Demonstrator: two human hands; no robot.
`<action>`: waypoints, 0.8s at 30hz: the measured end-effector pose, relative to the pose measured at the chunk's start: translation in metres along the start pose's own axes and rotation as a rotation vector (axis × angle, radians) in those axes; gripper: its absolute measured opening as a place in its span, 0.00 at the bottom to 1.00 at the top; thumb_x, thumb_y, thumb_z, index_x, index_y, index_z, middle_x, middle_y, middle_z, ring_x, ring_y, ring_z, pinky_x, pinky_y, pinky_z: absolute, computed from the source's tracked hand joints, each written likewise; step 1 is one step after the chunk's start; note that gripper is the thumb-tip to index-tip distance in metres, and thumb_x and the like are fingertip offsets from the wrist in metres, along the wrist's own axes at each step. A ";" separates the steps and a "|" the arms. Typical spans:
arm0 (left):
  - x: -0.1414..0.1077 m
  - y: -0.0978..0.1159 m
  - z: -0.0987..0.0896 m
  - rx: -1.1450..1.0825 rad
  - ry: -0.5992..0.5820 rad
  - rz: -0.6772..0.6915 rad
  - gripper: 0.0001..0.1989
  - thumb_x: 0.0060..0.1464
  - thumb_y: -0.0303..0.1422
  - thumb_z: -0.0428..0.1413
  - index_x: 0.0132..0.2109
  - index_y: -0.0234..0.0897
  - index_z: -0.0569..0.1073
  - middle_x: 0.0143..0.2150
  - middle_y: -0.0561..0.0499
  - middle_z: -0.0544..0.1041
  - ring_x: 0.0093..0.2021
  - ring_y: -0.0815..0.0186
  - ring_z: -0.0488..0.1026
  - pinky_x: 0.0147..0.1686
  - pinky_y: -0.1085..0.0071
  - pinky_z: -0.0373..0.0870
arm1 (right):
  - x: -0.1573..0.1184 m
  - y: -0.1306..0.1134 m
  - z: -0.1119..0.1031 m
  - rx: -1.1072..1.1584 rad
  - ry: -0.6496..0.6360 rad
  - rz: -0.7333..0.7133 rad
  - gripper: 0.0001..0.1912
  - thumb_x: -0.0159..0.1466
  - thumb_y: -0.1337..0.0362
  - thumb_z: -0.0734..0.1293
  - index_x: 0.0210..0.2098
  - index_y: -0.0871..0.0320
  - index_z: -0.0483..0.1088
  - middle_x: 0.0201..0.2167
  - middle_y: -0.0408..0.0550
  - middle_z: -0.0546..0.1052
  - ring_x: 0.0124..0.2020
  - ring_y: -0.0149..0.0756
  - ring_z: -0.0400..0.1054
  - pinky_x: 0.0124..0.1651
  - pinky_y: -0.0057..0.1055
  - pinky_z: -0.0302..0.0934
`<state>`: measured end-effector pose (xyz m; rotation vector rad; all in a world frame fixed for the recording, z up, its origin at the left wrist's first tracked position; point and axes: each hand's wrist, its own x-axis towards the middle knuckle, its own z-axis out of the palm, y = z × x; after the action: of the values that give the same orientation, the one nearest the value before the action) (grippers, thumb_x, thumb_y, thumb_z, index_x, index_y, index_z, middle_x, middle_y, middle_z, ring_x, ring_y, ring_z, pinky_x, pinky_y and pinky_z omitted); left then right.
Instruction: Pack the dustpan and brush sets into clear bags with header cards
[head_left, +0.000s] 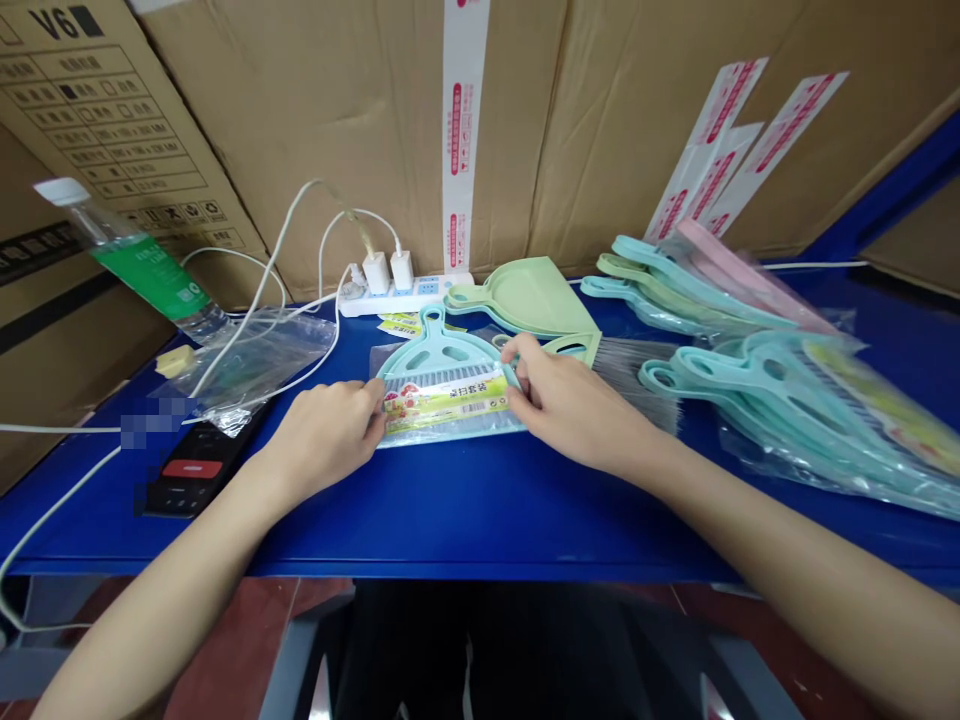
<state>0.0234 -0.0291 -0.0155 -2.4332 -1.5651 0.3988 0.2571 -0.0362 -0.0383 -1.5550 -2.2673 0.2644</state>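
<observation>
I have the left hand pressing its fingertips on the bagged teal dustpan between the hands, the right hand pinching its edge (the film looks slippery), so a hard tug could split the thin bag or skid everything across the blue table into the green dustpan just beyond.

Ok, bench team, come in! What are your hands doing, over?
Left hand and right hand both on the bagged teal dustpan, at its yellow label. Green dustpan just behind, not blocking.
</observation>
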 end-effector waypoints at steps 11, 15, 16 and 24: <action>0.000 0.004 0.000 -0.104 -0.078 -0.022 0.08 0.58 0.32 0.46 0.42 0.36 0.68 0.30 0.44 0.78 0.34 0.51 0.79 0.29 0.66 0.66 | 0.014 -0.009 0.003 1.179 -0.020 0.371 0.26 0.63 0.61 0.66 0.58 0.58 0.59 0.43 0.52 0.74 0.38 0.36 0.72 0.32 0.30 0.72; -0.001 0.008 0.001 -0.182 -0.050 0.018 0.07 0.57 0.31 0.47 0.39 0.37 0.68 0.29 0.46 0.77 0.33 0.52 0.78 0.27 0.66 0.62 | 0.007 -0.018 0.007 1.319 -0.118 0.275 0.17 0.64 0.61 0.65 0.52 0.56 0.69 0.45 0.53 0.78 0.44 0.40 0.73 0.43 0.35 0.71; -0.001 0.009 0.001 -0.205 -0.041 0.035 0.06 0.57 0.31 0.47 0.38 0.37 0.67 0.28 0.47 0.77 0.32 0.53 0.78 0.27 0.67 0.61 | 0.004 -0.020 0.009 1.335 -0.111 0.262 0.17 0.63 0.62 0.66 0.52 0.53 0.69 0.47 0.52 0.78 0.46 0.41 0.73 0.45 0.37 0.71; -0.007 0.012 0.002 -0.516 0.100 0.365 0.08 0.60 0.32 0.45 0.30 0.41 0.60 0.21 0.57 0.68 0.23 0.67 0.70 0.25 0.71 0.55 | -0.021 -0.019 0.021 1.290 0.143 0.340 0.19 0.62 0.65 0.61 0.52 0.51 0.70 0.44 0.52 0.80 0.44 0.45 0.75 0.42 0.43 0.72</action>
<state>0.0303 -0.0404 -0.0206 -3.0854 -1.2994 -0.0917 0.2396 -0.0616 -0.0546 -1.0887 -1.1416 1.3169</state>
